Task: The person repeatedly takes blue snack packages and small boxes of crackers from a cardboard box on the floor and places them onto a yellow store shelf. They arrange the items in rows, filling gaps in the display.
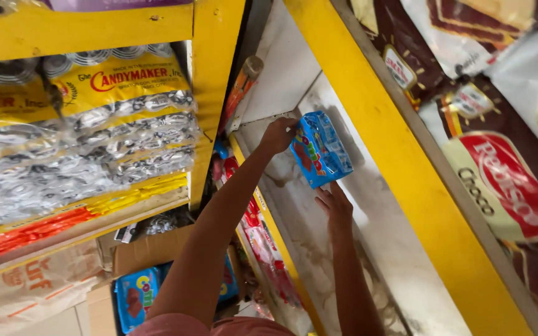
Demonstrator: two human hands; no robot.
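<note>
Over on the left, clear candy bags [82, 143] fill a yellow rack. The left hand [277, 135] pinches the top edge of a blue snack pack [320, 148] against the white shelf [368, 205], bright cartoon print on it; the right hand [334, 208] props its bottom, fingers spread.

both arms bare to the shoulder; a salmon-pink garment [219, 326] shows at the bottom.
</note>
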